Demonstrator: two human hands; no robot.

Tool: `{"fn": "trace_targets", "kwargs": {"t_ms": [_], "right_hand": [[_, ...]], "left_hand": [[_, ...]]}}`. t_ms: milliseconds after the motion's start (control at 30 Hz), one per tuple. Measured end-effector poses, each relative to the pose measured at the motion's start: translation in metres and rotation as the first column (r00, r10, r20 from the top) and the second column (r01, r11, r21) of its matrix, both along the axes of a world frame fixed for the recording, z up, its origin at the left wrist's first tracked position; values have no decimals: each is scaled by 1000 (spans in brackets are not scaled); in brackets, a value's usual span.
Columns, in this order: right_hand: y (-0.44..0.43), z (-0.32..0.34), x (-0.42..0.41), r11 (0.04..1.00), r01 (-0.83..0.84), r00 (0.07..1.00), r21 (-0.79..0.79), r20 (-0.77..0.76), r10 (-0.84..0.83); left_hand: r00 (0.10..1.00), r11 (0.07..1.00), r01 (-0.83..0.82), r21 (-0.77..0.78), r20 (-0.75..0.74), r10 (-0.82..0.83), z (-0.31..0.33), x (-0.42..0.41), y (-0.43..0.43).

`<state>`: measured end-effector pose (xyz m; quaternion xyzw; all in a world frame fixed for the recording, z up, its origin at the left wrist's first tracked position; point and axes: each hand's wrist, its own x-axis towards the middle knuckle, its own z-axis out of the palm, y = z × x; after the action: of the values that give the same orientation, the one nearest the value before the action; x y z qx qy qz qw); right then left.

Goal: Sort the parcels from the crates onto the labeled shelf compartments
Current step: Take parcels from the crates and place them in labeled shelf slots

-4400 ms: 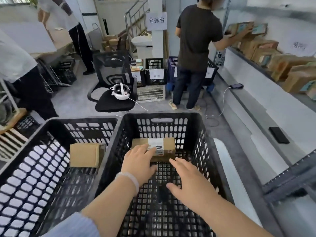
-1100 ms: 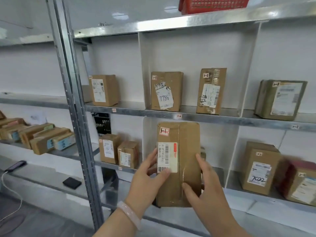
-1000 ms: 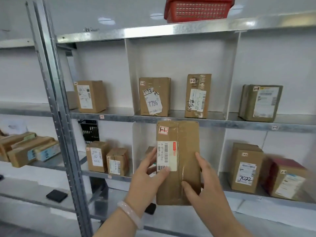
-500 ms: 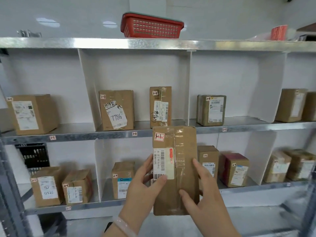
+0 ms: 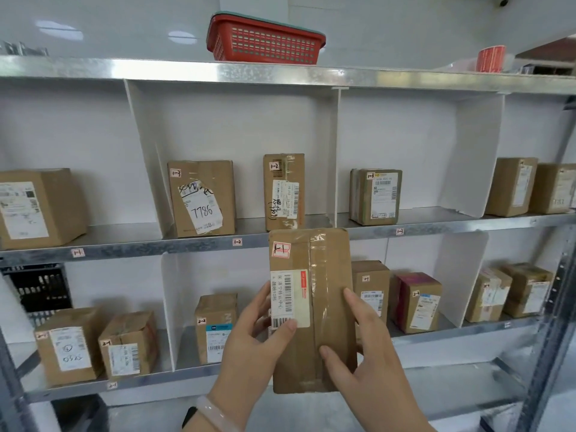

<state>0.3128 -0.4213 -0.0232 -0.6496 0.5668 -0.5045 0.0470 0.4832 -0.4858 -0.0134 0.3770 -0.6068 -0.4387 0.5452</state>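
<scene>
I hold a tall brown cardboard parcel upright in front of the metal shelf, its barcode label and a small red-framed handwritten tag facing me. My left hand grips its left edge with the thumb on the label. My right hand grips its right side and lower front. The parcel hangs before the divider between the compartments tagged 1-2 and 1-3. Compartment 1-2 holds two boxes, one marked 7786.
A red plastic basket sits on the top shelf. The lower row holds several boxes, among them a red-topped one. A grey upright post stands at the right. A black crate shows behind the left lower compartment.
I took the parcel out of the black crate and turned to the shelf. Over the last second my view swung right along the shelf; the parcel stays upright in both hands.
</scene>
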Motion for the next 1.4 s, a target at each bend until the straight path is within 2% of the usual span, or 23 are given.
{"fn": "trace_targets", "kwargs": {"t_ms": [200, 400, 600, 767, 933, 1133, 1300, 1400], "right_hand": [[-22, -5, 43, 997, -83, 997, 6, 3, 83], [-63, -7, 84, 972, -226, 974, 58, 42, 224], [-127, 1, 107, 936, -351, 935, 0, 41, 351], [-177, 10, 124, 885, -464, 886, 14, -2, 465], [-213, 24, 151, 797, -604, 797, -1, -7, 604], [-244, 45, 188, 708, -705, 709, -41, -36, 704], [-268, 58, 216, 706, -708, 701, 12, -106, 705], [-278, 65, 231, 736, -677, 724, 32, -156, 672]], "left_hand": [[996, 998, -68, -14, 64, 69, -3, 50, -8], [975, 977, -212, 1, 72, 211, -9, 98, -30], [936, 939, -340, -49, 80, 343, -3, 120, -73], [873, 876, -477, -70, 72, 482, -3, 135, -108], [827, 827, -561, -46, 19, 562, 8, 164, -121], [799, 796, -602, -65, -60, 599, 32, 208, -138], [798, 790, -603, -109, -93, 596, 50, 256, -171], [815, 802, -579, -150, -86, 573, 68, 287, -201]]}}
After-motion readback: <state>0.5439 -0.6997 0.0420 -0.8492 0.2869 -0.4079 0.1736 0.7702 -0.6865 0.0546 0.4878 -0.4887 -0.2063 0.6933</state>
